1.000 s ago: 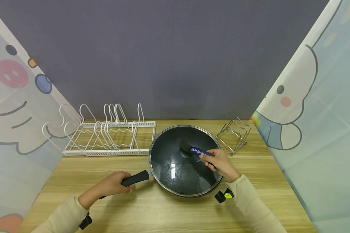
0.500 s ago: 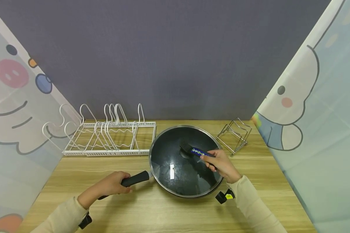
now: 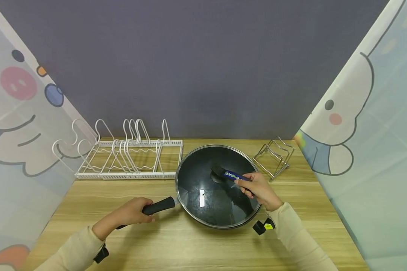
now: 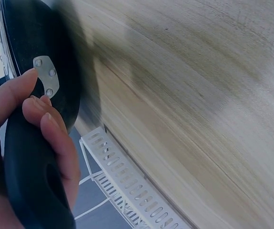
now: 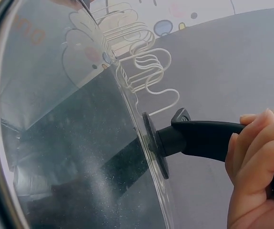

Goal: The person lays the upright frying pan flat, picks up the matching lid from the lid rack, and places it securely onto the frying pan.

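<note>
A dark frying pan [image 4: 65,62] sits at mid-table under a round glass lid [image 3: 196,173] with a metal rim. My left hand [image 3: 133,211] grips the pan's black handle [image 3: 161,206], which points to the lower left; the left wrist view shows thumb and fingers curled round it. On the lid, my right hand [image 3: 260,189] holds the black lid handle [image 5: 208,138], which carries a blue label and slants up from the lid's centre. The lid appears to lie on the pan, its rim close along the pan's edge.
A white wire dish rack [image 3: 129,175] with upright loops stands at the back left, close to the pan. At the back right is a small metal wire rack [image 3: 274,158]. A grey wall [image 3: 203,75] rises behind the wooden table [image 3: 176,248].
The whole scene shifts slightly in the head view. Both hands keep their hold on the pan handle and the lid handle, and pan and lid stay in place.
</note>
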Demonstrator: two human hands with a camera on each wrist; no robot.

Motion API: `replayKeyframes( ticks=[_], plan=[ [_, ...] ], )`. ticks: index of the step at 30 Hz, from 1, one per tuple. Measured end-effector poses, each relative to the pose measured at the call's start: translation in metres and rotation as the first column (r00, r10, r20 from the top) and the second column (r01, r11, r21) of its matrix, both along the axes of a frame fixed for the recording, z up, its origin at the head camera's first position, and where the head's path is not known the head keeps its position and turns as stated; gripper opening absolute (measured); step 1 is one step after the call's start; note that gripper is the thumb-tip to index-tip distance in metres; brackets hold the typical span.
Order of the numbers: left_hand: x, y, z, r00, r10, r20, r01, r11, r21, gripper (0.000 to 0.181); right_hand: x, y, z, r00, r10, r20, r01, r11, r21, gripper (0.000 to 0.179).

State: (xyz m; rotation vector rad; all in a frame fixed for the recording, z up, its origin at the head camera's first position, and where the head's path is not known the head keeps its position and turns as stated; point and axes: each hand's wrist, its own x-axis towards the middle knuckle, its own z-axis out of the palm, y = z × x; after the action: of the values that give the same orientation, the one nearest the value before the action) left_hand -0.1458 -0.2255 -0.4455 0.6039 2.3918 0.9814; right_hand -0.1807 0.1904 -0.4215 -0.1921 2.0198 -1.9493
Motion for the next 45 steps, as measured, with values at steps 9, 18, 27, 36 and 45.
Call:
replayKeyframes(
  ticks=[9,18,27,36,45],
  plan=[
    [0.000,0.002,0.001,1.000,0.003,0.003,-0.003,1.000,-0.010,0.019,0.002,0.001,0.002,1.000,-0.003,0.012,0.003,1.000,0.019,0.026],
    [0.001,0.000,0.002,1.000,0.003,0.009,-0.003,1.000,-0.011,0.022,0.002,-0.001,0.004,1.000,-0.003,0.015,0.003,0.999,0.035,0.022],
    [0.000,-0.005,0.003,1.000,-0.002,0.011,0.003,1.000,-0.021,0.023,-0.001,-0.003,0.002,1.000,0.007,0.029,-0.009,0.998,0.059,0.025],
    [-0.001,-0.010,0.009,0.997,-0.021,-0.068,0.018,0.998,-0.057,0.029,-0.002,0.003,0.005,0.994,0.090,-0.061,-0.076,0.976,0.203,0.038],
    [-0.005,-0.012,0.026,0.997,-0.034,-0.063,0.032,0.999,-0.022,0.030,-0.003,0.010,0.012,0.979,0.147,-0.144,-0.089,0.932,0.351,0.036]
  ],
)
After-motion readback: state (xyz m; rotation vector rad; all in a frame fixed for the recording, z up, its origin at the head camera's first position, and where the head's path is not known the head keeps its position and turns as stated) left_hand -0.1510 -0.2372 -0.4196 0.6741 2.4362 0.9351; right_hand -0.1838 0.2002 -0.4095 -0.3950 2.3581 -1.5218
